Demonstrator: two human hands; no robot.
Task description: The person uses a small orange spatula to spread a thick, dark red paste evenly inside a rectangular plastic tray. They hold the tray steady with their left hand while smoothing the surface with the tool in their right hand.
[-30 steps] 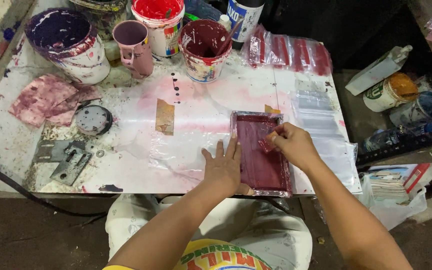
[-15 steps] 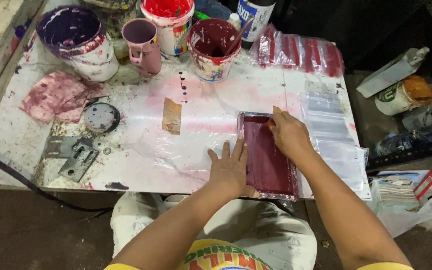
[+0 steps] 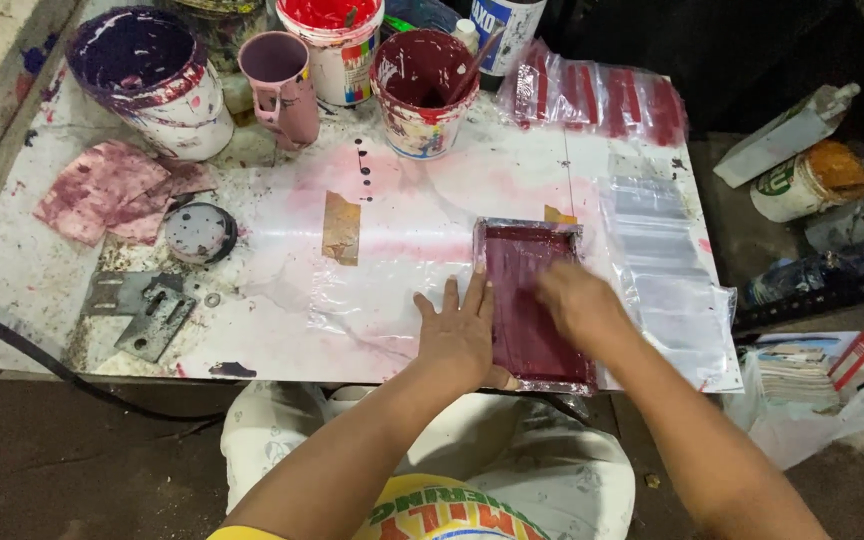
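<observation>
A small rectangular printing frame [image 3: 517,250], coated in dark maroon ink, lies on clear plastic sheeting near the front edge of a stained white table [image 3: 402,190]. My left hand [image 3: 457,335] lies flat, fingers spread, against the frame's left edge and holds it down. Motion blurs my right hand [image 3: 577,300] above the middle of the frame. Its fingers are curled down over a small scraper, which the hand now hides.
At the back stand a purple bucket [image 3: 147,80], a pink mug [image 3: 282,85], a red bucket [image 3: 330,45] and a maroon bucket with a stick [image 3: 422,90]. Clear bags [image 3: 657,250] lie right of the frame. Rags [image 3: 102,190], a lid [image 3: 200,232] and a metal bracket [image 3: 147,310] are left.
My right hand went up to the frame's far edge, then swept back toward me along the inked surface. The left hand stayed pressed on the frame.
</observation>
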